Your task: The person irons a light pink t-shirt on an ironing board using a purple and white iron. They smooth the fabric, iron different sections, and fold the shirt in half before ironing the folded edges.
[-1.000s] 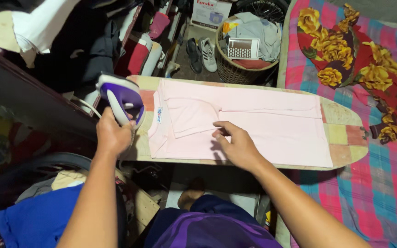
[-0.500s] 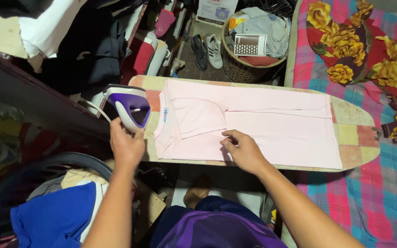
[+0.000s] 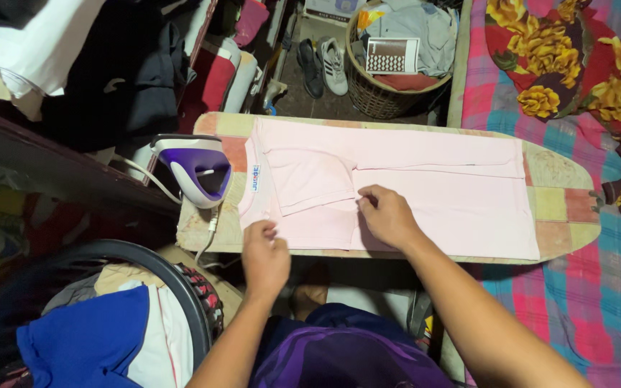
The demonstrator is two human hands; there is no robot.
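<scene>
A pale pink garment (image 3: 425,179) lies flat along a patchwork ironing board (image 3: 562,208). A purple and white iron (image 3: 197,169) stands upright on the board's left end, free of both hands. My left hand (image 3: 264,255) rests at the garment's near left edge, fingers curled down onto the cloth. My right hand (image 3: 386,214) presses on the middle of the garment beside a folded flap, fingertips pinched at the fold.
A round basket (image 3: 386,86) holding clothes and a patterned box sits beyond the board, with shoes (image 3: 325,65) beside it. A plaid and floral bedcover (image 3: 576,65) is on the right. A laundry basket (image 3: 123,316) with blue and white clothes stands near left. Dark clothes pile at upper left.
My left hand has let go of the iron, which now stands on the board's left end, and has come down to the garment's near edge. My right hand stays on the cloth.
</scene>
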